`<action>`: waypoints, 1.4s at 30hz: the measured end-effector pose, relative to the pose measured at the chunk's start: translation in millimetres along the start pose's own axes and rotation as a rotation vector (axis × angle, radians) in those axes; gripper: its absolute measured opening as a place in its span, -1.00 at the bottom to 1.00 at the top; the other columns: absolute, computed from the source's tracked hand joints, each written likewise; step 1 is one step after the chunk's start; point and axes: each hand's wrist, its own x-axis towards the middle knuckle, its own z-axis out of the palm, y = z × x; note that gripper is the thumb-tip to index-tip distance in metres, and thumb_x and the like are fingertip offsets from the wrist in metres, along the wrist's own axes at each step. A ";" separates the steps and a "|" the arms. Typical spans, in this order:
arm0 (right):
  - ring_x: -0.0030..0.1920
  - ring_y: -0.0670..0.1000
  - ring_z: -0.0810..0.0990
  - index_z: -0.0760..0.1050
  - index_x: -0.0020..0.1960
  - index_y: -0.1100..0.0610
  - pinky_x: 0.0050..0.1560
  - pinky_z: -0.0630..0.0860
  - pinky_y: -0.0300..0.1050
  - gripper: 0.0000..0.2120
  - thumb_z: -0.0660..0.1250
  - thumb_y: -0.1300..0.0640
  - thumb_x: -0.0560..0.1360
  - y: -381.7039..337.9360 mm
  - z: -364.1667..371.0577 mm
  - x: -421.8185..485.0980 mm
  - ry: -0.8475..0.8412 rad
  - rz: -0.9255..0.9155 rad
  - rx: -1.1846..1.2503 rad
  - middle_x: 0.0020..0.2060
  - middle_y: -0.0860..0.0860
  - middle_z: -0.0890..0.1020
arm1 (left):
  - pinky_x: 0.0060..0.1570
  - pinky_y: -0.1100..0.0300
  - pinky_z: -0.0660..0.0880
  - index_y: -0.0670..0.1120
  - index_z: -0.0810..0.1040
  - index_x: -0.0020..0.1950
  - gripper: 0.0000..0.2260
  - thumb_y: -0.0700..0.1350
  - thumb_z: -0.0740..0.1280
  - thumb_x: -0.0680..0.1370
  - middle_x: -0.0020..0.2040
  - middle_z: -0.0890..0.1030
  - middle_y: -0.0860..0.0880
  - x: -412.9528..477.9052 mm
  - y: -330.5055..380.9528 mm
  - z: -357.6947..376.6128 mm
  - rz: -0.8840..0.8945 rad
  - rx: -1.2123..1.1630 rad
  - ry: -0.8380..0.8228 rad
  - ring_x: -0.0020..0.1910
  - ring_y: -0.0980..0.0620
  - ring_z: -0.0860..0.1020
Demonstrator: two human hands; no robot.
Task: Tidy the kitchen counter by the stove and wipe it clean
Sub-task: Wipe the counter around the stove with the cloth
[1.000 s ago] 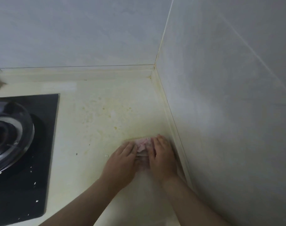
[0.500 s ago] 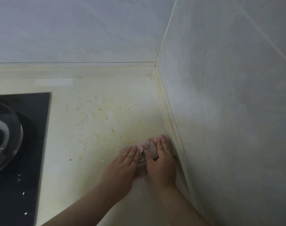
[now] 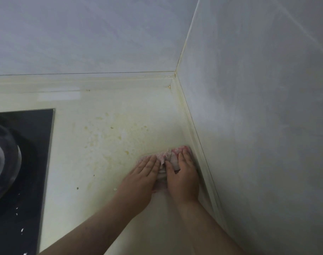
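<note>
Head view: 2 pale grey tiled walls (image 3: 258, 126) meet at the counter's back right corner. Below them lies the cream, glossy kitchen counter (image 3: 101, 177), with the black glass stove top (image 3: 32, 190) set along its left edge and a round shiny burner part (image 3: 4, 162) on it. Both forearms reach in from the near edge. The left hand (image 3: 138, 179) and right hand (image 3: 182, 177) lie flat side by side, fingers straight, pressing down on the crumpled pink-and-white wiping cloth (image 3: 169, 156). The cloth sits at the counter's right edge, touching the raised cream rim (image 3: 197, 148) under the right wall. Yellowish grease stains (image 3: 127, 152) dot the counter's middle, and small white crumbs (image 3: 21, 230) speckle the stove top.
</note>
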 end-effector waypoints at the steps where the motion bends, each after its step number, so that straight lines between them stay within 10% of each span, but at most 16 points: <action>1: 0.54 -0.10 0.14 0.26 0.52 0.15 0.44 0.00 -0.35 -0.38 0.27 -0.12 0.57 -1.0 0.1 3.4 -0.002 -0.005 0.002 0.54 -0.01 0.22 | 0.41 0.17 0.04 -0.20 0.44 0.39 -0.41 -0.12 0.10 0.36 0.38 0.49 -0.14 1.5 -3.0 -0.5 -0.008 -0.004 -0.007 0.35 -0.10 0.47; 10: 0.52 -0.09 0.19 0.31 0.50 0.16 0.44 0.03 -0.37 -0.39 0.30 -0.11 0.55 -11.5 3.5 29.7 0.006 -0.030 0.014 0.52 0.00 0.27 | 0.30 0.04 0.46 -0.11 0.52 0.36 -0.55 -0.13 0.16 0.49 0.37 0.51 -0.08 5.0 -33.0 -11.0 0.219 -0.032 0.074 0.33 -0.08 0.50; 42: 0.55 -0.09 0.07 0.23 0.53 0.17 0.46 -0.06 -0.34 -0.44 0.19 -0.07 0.62 -51.2 21.4 124.2 -0.031 -0.111 0.035 0.55 0.03 0.19 | 0.23 0.02 0.49 -0.13 0.57 0.30 -0.51 0.07 0.11 0.51 0.27 0.59 -0.09 103.0 -99.3 -42.7 0.103 0.103 0.038 0.25 -0.03 0.57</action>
